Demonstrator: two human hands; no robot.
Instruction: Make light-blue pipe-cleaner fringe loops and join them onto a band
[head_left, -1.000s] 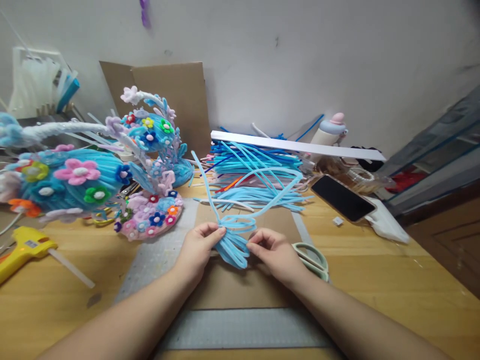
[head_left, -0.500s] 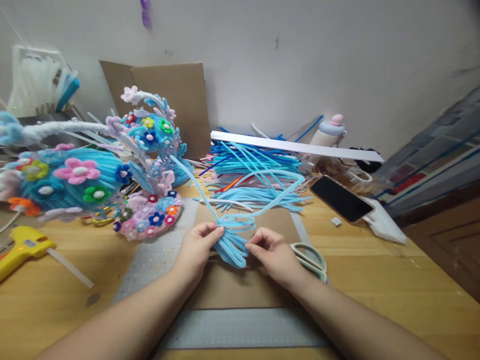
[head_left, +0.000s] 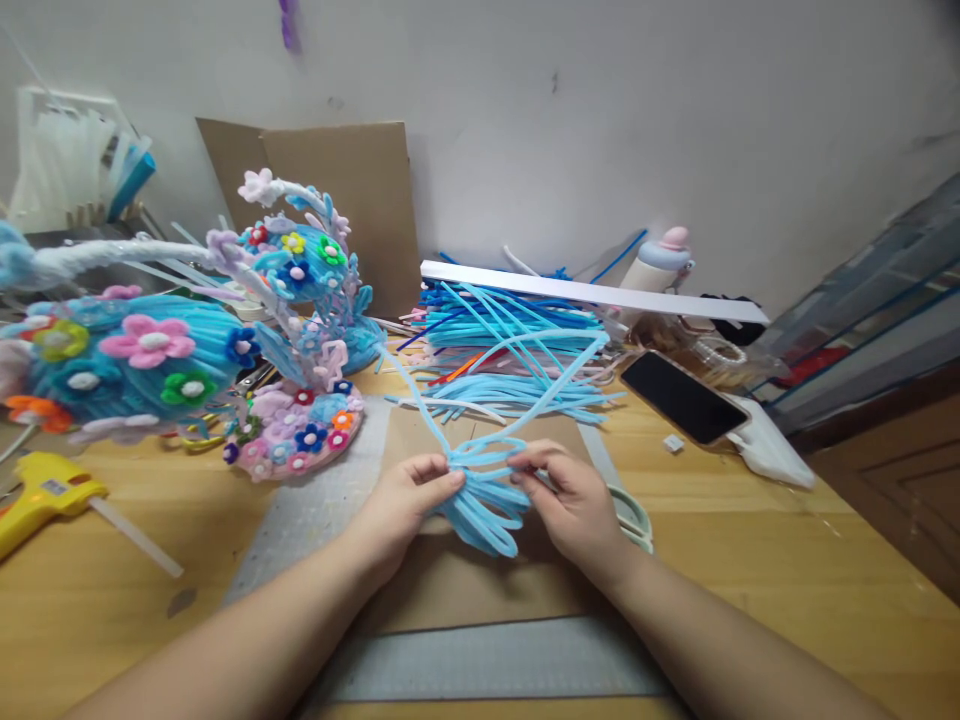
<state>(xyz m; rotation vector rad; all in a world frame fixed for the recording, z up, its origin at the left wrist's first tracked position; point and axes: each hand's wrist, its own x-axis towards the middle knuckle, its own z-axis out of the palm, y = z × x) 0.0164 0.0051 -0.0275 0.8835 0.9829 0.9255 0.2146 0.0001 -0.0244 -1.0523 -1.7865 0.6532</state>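
Observation:
A bundle of light blue pipe cleaners (head_left: 484, 510), bent into several loops, is held above a brown cardboard sheet (head_left: 427, 600). My left hand (head_left: 412, 495) pinches the gathered end of the bundle between thumb and fingers. Two long pipe-cleaner ends rise from that spot, one leaning left and one bent over at the right. My right hand (head_left: 566, 495) pinches one of the upper loops at its right tip. Green-handled scissors (head_left: 636, 518) lie just behind my right hand, partly hidden by it.
Piled pipe cleaners (head_left: 517, 350) lie at the back under a white strip (head_left: 592, 289). Flower-covered lantern-like crafts (head_left: 150, 350) stand at left, with a yellow glue gun (head_left: 49, 500) in front. A phone (head_left: 682, 397) and a bottle (head_left: 656, 275) are at right.
My right hand has moved up and slightly right, from the lower loops to an upper loop. The bundle and my left hand have shifted slightly right and down, and the loops fan wider.

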